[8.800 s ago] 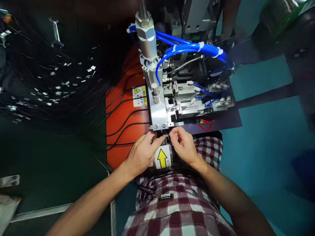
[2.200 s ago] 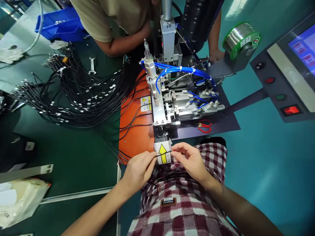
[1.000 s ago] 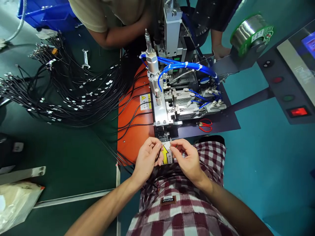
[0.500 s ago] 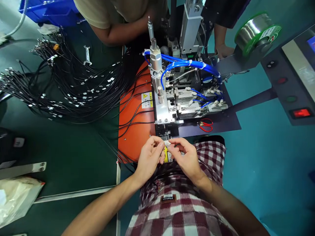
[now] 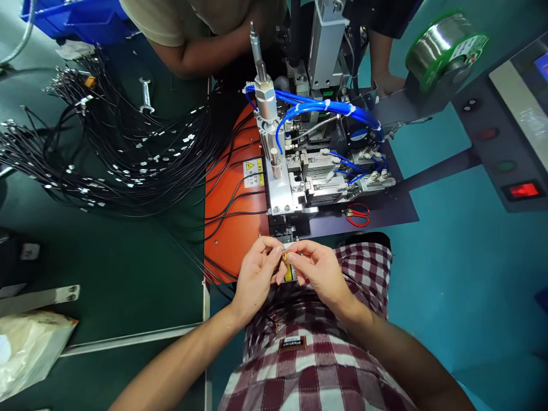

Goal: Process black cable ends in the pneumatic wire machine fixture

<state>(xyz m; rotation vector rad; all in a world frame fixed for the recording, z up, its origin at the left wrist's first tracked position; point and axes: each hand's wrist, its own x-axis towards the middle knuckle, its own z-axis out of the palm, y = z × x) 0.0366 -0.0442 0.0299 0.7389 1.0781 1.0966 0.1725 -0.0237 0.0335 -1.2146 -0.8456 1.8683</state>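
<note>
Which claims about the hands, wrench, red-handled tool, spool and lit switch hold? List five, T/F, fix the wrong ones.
1. The left hand and right hand meet at a thin wire end. True.
2. The wrench lies on the dark green tabletop. True.
3. The red-handled tool lies beside the wrench. False: it lies on the dark plate.
4. The spool has blue flanges. False: green.
5. The lit switch glows red. True.

A thin, black, red-wired cable (image 5: pixel 283 254) was pinched by the bare left hand (image 5: pixel 257 275) and bare right hand (image 5: pixel 320 268), near a silver metal machine (image 5: pixel 280 191).
</note>
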